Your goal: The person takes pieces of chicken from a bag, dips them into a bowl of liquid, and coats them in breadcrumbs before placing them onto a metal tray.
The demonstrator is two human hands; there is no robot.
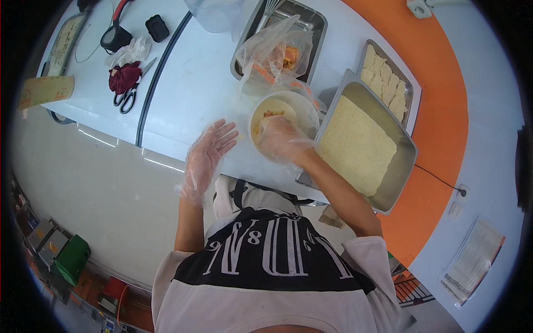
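My right hand (280,136), in a clear plastic glove, reaches down into a round white tub (309,114). Its fingers are curled together over pale batter (286,108), and what they hold, if anything, is hidden. Beside the fingers, a reddish-brown piece of food (273,113) shows in the batter. My left hand (208,155), gloved too, is held palm up with fingers spread, left of the tub, holding nothing. Behind the tub, a clear plastic bag (261,55) of orange-coloured marinated pieces (290,56) lies over a metal tray (317,28).
Right of the tub stands a deep metal pan (402,161) of pale crumbs (355,144); a second tray (413,105) of crumb-covered pieces sits behind it. A whisk (269,12) lies in the back tray. Scissors (126,100), a dark red cloth (123,77) and a tape roll (50,91) are at left.
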